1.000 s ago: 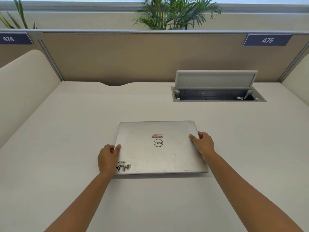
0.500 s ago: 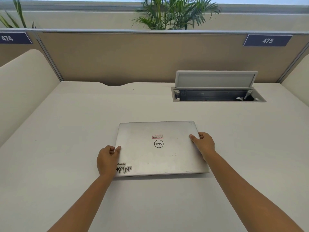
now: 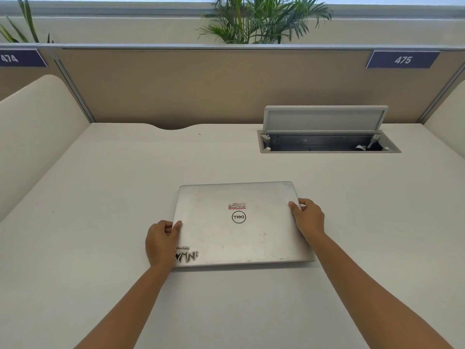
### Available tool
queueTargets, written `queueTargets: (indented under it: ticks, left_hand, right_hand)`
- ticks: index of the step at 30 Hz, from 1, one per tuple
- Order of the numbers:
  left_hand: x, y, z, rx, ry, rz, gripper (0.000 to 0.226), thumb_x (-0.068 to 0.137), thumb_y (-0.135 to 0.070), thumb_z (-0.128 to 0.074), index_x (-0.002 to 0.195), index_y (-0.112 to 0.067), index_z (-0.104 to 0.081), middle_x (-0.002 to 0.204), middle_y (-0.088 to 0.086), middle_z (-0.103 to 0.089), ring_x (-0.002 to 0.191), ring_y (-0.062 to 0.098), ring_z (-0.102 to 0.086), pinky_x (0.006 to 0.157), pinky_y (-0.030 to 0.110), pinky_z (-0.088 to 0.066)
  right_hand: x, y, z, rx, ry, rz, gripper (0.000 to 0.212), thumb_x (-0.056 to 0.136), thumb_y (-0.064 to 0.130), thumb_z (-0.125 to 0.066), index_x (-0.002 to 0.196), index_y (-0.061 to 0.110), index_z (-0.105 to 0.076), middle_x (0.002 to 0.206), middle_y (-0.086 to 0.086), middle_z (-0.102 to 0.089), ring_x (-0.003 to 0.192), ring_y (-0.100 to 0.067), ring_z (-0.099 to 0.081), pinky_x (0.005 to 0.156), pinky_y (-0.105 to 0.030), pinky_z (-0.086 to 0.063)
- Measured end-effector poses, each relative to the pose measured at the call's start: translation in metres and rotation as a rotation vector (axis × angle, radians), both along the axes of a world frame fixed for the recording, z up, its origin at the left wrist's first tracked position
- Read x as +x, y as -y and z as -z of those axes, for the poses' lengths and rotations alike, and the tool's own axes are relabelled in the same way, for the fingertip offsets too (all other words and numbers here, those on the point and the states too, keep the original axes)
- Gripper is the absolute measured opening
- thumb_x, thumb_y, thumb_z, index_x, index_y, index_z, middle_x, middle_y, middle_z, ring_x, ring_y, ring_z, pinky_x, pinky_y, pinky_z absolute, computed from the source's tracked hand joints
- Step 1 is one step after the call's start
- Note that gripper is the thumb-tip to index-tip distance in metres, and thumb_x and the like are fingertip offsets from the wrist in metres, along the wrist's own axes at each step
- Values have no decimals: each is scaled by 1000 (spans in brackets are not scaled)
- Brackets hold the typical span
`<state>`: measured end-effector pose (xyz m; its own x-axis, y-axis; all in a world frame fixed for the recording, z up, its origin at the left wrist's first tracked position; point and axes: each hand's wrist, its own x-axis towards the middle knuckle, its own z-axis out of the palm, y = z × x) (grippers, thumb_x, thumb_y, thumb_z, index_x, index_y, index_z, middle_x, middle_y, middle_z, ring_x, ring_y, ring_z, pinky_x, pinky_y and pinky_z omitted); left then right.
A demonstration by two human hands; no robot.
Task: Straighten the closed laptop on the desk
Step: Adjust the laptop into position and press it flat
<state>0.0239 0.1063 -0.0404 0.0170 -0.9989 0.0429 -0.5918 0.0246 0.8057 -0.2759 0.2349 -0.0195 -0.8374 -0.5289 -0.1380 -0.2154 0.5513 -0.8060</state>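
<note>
A closed silver laptop [image 3: 241, 238] lies flat in the middle of the white desk [image 3: 100, 197], with a round logo, a small red sticker and a black-and-white sticker at its near left corner. Its edges run almost parallel to the desk's front, turned very slightly anticlockwise. My left hand [image 3: 161, 243] grips the laptop's left edge, thumb on the lid. My right hand [image 3: 308, 217] grips the right edge near the far corner, thumb on top.
An open cable hatch [image 3: 327, 142] with a raised lid sits in the desk at the back right. Beige partition panels [image 3: 201, 84] close off the back and both sides. Plants [image 3: 261, 18] stand behind the partition.
The laptop has turned very slightly between my hands; my left hand has slid a little toward me along the left edge. My right hand has barely moved.
</note>
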Motion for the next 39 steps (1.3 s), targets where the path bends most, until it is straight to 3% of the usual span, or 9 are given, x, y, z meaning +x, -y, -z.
queueTargets:
  ticks: [7,18,29,33,36,39]
  left_hand:
    - [0,0,0,-2,-7,-2,22,85,-27,-62,82,-6,-63,86,10,-61,74,20,-55,66,28,-36]
    - [0,-2,-2,1,4,-8,22,86,-28,-60,82,-6,-62,89,12,-63,75,21,-55,66,29,-37]
    - [-2,-7,-7,-44,88,31,22,88,-26,-57,86,-5,-59,90,11,-57,82,28,-57,67,33,-39]
    - [-3,-13,-13,-123,168,72,15,87,-17,-57,94,-3,-57,94,14,-54,85,31,-56,69,39,-44]
    - [-4,-22,-15,-309,433,162,11,77,-1,-65,88,-1,-64,88,20,-61,75,38,-58,65,44,-45]
    - [-13,-40,-19,-442,563,276,15,73,-2,-66,87,-4,-69,89,16,-68,74,37,-65,68,44,-49]
  right_hand:
    - [1,-3,-1,39,-109,-62,43,91,34,-52,122,4,-55,116,-19,-60,105,-31,-58,88,-38,-46]
    - [-8,-9,-1,66,-131,-63,37,90,36,-54,108,5,-65,102,-14,-68,98,-29,-61,83,-35,-47]
    - [4,-15,4,-9,-224,-57,28,93,27,-49,114,10,-60,104,-13,-60,91,-24,-58,79,-35,-45]
    - [13,-16,4,-15,-279,-120,34,93,18,-47,126,11,-52,120,-11,-50,112,-24,-48,88,-31,-40]
    - [26,-18,5,39,-392,-213,43,91,15,-49,133,12,-45,131,-10,-44,125,-25,-36,99,-34,-38]
    - [44,-22,6,74,-468,-312,47,91,17,-51,137,10,-41,142,-12,-38,134,-27,-29,110,-34,-29]
